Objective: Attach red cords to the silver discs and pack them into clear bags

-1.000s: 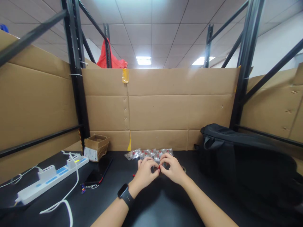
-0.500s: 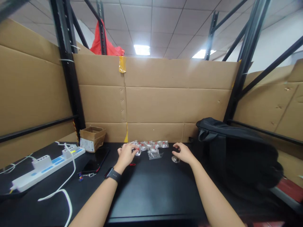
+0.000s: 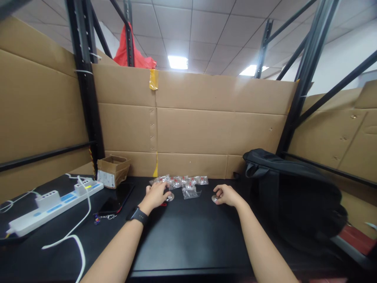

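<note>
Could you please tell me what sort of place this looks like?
Probably a makeshift indoor workstation, judging by black metal posts, cardboard panels and the power strip on the black tabletop.

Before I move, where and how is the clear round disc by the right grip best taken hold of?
Probably by its outer rim, in a light pinch from the right. The disc looks thin and sits low at the black table, so its edge seems easiest to catch. The right grip is at its right side; whether it holds the disc, I cannot tell.

Black tabletop point(image 3: 188, 239) with power strip point(image 3: 37, 218), phone point(image 3: 112, 205), small carton point(image 3: 113, 171), plastic packets point(image 3: 190, 189), shiny discs point(image 3: 171, 197), black bag point(image 3: 294, 196).
</note>
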A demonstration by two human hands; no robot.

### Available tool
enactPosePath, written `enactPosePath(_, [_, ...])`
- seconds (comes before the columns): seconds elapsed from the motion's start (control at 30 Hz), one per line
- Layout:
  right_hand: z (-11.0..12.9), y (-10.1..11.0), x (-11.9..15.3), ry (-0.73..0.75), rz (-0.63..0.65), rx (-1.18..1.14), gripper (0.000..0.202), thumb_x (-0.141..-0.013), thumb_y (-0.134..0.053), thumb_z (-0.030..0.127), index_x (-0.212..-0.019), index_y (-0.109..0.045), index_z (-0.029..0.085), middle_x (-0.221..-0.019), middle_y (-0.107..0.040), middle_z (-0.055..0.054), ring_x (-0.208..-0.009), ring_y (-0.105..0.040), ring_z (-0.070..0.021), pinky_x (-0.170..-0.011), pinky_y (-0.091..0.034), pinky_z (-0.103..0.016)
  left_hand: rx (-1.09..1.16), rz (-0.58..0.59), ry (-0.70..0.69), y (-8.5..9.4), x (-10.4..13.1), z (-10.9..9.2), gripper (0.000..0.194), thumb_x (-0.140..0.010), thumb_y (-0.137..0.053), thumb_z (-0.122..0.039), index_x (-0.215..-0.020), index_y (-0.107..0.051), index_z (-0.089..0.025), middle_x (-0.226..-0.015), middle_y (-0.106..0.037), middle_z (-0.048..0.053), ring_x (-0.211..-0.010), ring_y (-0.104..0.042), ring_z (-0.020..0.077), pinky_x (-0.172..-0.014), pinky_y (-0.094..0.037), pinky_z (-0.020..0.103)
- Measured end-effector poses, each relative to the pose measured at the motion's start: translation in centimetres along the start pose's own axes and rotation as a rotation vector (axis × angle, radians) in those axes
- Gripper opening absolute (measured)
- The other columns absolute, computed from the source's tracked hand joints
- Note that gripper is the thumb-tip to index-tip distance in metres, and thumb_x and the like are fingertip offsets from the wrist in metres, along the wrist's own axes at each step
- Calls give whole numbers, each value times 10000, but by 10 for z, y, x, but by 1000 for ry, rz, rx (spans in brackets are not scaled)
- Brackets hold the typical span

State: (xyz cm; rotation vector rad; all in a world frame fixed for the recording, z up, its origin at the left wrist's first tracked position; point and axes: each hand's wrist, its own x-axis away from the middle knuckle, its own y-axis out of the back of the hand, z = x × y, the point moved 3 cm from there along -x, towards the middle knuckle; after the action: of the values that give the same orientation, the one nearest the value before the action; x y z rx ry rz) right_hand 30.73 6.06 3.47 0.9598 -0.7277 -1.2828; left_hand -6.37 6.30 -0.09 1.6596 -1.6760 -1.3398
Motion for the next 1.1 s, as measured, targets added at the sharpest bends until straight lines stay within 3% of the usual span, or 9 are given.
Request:
enactPosePath(0.17, [0, -6, -2, 12, -19, 50, 388, -545, -772, 174, -928, -710, 188, -778, -706, 2, -675, -634, -148, -596, -425, -220, -1, 344, -39, 11, 5, 16, 221, -687, -763, -424, -834, -713, -266, -884, -726, -7, -882, -658, 229, -828, -379, 329])
enactPosePath(0.23, [2, -9, -3, 16, -22, 90, 372, -539, -758, 159, -906, -706, 192, -779, -689, 7, -665, -613, -138, -593, -411, -217, -16, 383, -43, 11, 7, 18, 179, -654, -780, -349, -812, -727, -282, -865, -727, -20, -882, -662, 226, -823, -382, 324])
enactPosePath(0.37, [9, -9, -1, 49, -37, 174, 440, -505, -767, 148, -937, -711, 202, -864, -653, -8, -729, -580, -145, -646, -416, -221, 0, 412, -73, 8, 9, 13, 33, -734, -694, -256, -720, -722, -268, -761, -731, -31, -811, -673, 203, -824, -380, 318])
enactPosePath(0.57, [19, -3, 5, 130, 19, 164, 575, -499, -755, 114, -1063, -703, 215, -1000, -638, -33, -854, -587, -176, -759, -450, -244, 183, 221, -153, 18, 5, 0, 160, -841, -634, -393, -855, -705, -250, -905, -757, -10, -893, -679, 198, -838, -390, 277])
enactPosePath(0.73, [18, -2, 9, 116, 103, 118, 614, -482, -744, 68, -1074, -712, 228, -956, -682, -7, -822, -623, -171, -755, -463, -242, 219, 26, -127, 27, 3, -13, 149, -826, -654, -333, -952, -723, -294, -887, -769, -29, -985, -666, 211, -889, -372, 303])
enactPosePath(0.9, [27, 3, 7, 146, -53, 20, 470, -514, -789, 138, -974, -723, 211, -898, -702, -17, -757, -636, -172, -693, -472, -256, 238, -112, -117, 26, 4, -27, 153, -855, -634, -386, -920, -758, -324, -992, -763, -26, -1005, -659, 226, -921, -374, 338])
enactPosePath(1.03, [59, 2, 9, 270, -255, -281, 423, -621, -791, 217, -1029, -678, 211, -1008, -715, -42, -856, -668, -191, -716, -493, -276, 352, -152, -147, 18, 6, -43, 191, -871, -619, -426, -919, -760, -306, -1016, -764, -13, -1027, -660, 225, -968, -380, 347])
enactPosePath(1.1, [82, -5, 12, 358, -276, -391, 416, -650, -807, 256, -1041, -671, 219, -1040, -718, -49, -909, -676, -204, -759, -507, -300, 420, -142, -168, 13, 7, -51, 216, -866, -622, -446, -907, -763, -287, -1010, -765, 3, -1012, -667, 226, -957, -406, 337])
